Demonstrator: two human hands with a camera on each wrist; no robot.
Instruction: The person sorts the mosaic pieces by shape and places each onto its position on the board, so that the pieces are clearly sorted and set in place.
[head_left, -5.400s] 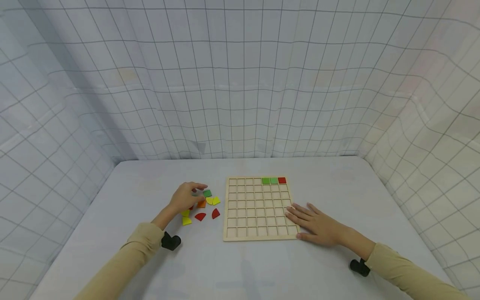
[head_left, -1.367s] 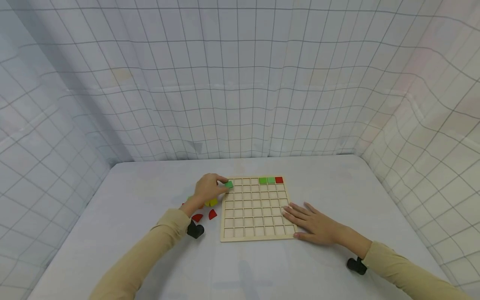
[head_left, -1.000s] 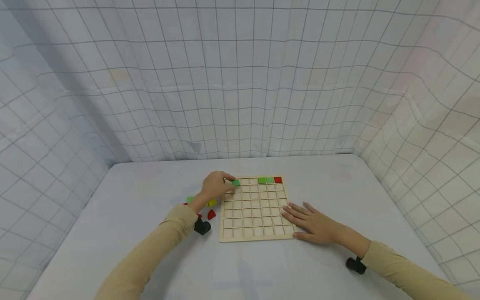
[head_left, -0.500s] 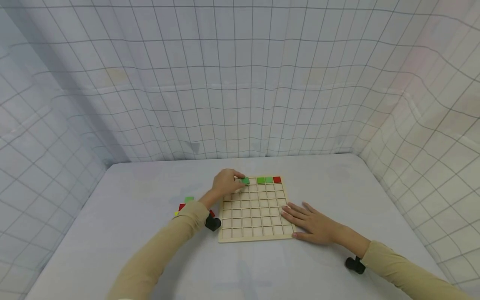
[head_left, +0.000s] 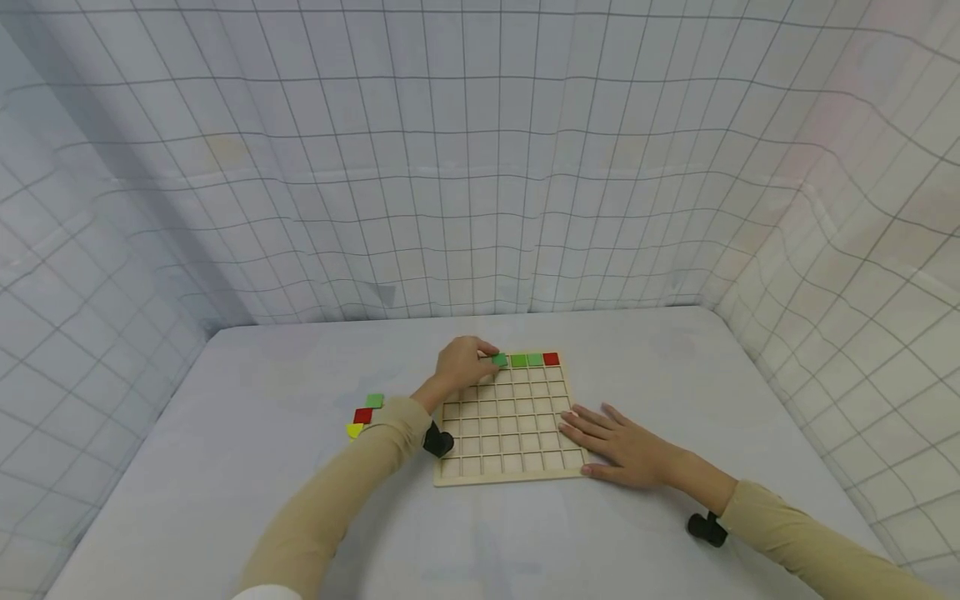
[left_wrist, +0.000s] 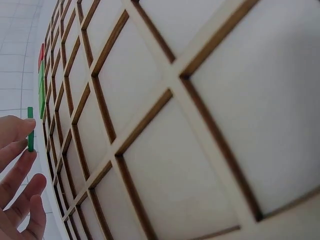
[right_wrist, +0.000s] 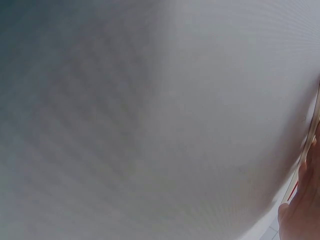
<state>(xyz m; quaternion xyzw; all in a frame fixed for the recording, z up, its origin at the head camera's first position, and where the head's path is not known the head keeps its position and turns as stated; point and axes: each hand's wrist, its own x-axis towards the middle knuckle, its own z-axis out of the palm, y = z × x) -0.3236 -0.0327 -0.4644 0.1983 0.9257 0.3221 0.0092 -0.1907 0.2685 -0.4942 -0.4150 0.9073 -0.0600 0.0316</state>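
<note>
My left hand [head_left: 463, 364] pinches a green square tile [head_left: 500, 360] between thumb and fingers over the back row of a wooden grid board [head_left: 510, 477]. In the left wrist view the green tile [left_wrist: 31, 129] stands on edge between the fingertips, just off the board's slats. To its right, a green tile [head_left: 519, 361], a lighter green tile [head_left: 535, 360] and a red tile [head_left: 551, 359] sit in the back row's cells. My right hand [head_left: 626, 450] lies flat with spread fingers across the board's right edge, and holds nothing.
Left of the board, on the white table [head_left: 225, 467], lie a light green tile [head_left: 375, 401], a red tile [head_left: 363, 415] and a yellow piece [head_left: 355, 430]; the left sleeve [head_left: 352, 475] hides other pieces. A gridded white curtain [head_left: 480, 167] surrounds the table.
The left hand has picked up the green tile from the loose pieces and carried it right, along the board's back row, to beside the placed green tile. The right hand has stayed at the board's edge.
</note>
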